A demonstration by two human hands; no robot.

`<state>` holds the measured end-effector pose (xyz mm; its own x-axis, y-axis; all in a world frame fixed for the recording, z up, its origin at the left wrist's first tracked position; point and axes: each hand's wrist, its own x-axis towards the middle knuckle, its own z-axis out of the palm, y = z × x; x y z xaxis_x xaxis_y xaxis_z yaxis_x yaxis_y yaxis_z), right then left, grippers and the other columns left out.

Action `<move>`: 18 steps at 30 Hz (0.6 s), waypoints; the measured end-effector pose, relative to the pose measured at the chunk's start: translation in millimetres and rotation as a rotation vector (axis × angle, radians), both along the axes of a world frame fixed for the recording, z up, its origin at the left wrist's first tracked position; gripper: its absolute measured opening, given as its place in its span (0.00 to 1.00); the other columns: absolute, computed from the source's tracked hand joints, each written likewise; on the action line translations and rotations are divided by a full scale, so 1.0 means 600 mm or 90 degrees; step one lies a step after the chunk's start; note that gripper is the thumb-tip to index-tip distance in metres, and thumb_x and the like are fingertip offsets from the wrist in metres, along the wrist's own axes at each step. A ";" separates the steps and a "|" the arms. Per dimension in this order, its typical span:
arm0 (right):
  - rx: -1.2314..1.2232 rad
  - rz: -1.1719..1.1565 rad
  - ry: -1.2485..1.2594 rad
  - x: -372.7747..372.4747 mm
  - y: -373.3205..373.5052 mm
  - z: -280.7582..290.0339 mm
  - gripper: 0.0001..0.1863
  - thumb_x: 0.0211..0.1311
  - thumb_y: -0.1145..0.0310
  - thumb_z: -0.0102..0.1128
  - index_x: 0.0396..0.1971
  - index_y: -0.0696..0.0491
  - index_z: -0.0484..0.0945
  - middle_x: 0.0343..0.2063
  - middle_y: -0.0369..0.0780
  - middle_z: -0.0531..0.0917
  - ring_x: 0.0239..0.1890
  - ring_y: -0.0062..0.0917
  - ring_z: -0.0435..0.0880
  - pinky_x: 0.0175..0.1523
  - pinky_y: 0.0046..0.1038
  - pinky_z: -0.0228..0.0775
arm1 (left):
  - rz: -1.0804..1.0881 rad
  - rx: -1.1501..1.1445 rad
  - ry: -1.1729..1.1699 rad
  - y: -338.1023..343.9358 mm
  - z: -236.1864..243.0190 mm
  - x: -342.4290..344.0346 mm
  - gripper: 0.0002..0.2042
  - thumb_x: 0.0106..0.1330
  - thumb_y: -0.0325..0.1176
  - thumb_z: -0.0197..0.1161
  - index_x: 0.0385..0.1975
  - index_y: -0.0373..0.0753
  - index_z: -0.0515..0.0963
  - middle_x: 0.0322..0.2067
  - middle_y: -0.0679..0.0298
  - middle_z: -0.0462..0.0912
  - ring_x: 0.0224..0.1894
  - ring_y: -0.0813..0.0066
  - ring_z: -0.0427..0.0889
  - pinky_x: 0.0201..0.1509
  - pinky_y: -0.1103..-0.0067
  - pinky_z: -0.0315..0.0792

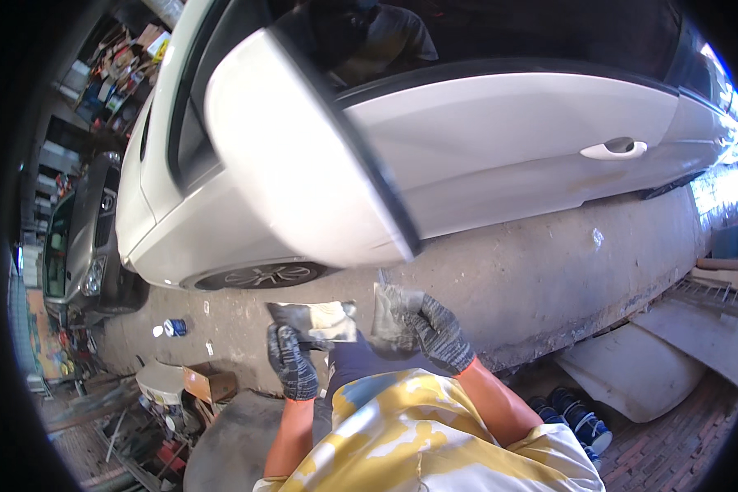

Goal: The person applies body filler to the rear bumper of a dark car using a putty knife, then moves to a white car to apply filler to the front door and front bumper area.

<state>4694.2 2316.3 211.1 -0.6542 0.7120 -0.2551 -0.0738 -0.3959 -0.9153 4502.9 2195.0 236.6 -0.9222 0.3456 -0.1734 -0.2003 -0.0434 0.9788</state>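
Note:
Both of my hands wear dark grey knit gloves. My left hand (293,362) is closed on a flat, dark rectangular plate (341,332) bearing a thick smear of cream-coloured paste (326,315). To its right, my right hand (441,334) grips a flat putty spreader (383,306), which is greyish and blurred. A gap separates the spreader from the plate. Both hands are held at waist height, below the large white side mirror (291,156) of a white car. The car's door (508,139) has a brownish patch low down, beneath its handle (612,150).
A dark car (98,238) stands at the left. On the floor are a small blue can (175,328), a cardboard box (207,384) and clutter at lower left. Pale panels (631,369) lie at the right beside several dark blue cans (580,418). Loaded shelves (123,70) rise at upper left.

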 end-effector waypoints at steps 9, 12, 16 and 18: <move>-0.114 0.007 -0.079 -0.144 -0.117 -0.011 0.09 0.62 0.69 0.58 0.39 0.56 0.75 0.33 0.36 0.80 0.35 0.16 0.74 0.43 0.22 0.70 | -0.014 -0.410 0.901 -0.162 -0.040 -0.052 0.17 0.65 0.28 0.56 0.52 0.27 0.68 0.46 0.46 0.73 0.44 0.58 0.75 0.45 0.69 0.71; -0.040 0.019 -0.070 -0.171 -0.129 0.000 0.07 0.62 0.69 0.57 0.36 0.56 0.75 0.28 0.34 0.78 0.30 0.14 0.72 0.35 0.20 0.68 | -0.101 -0.512 1.004 -0.200 -0.048 -0.065 0.18 0.63 0.22 0.56 0.53 0.27 0.67 0.50 0.40 0.71 0.49 0.47 0.74 0.50 0.63 0.71; 0.013 0.061 -0.128 -0.200 -0.116 0.016 0.08 0.60 0.68 0.58 0.35 0.56 0.73 0.29 0.45 0.79 0.32 0.30 0.77 0.42 0.29 0.69 | -0.217 -0.539 0.962 -0.201 -0.024 -0.079 0.16 0.64 0.21 0.54 0.52 0.26 0.68 0.49 0.39 0.72 0.46 0.50 0.75 0.48 0.61 0.71; 0.153 0.015 -0.133 -0.203 -0.108 0.026 0.07 0.60 0.69 0.57 0.35 0.55 0.73 0.29 0.47 0.78 0.32 0.36 0.77 0.41 0.30 0.70 | -0.279 -0.562 0.969 -0.182 -0.002 -0.084 0.16 0.64 0.20 0.54 0.52 0.26 0.68 0.48 0.39 0.72 0.44 0.47 0.76 0.45 0.60 0.71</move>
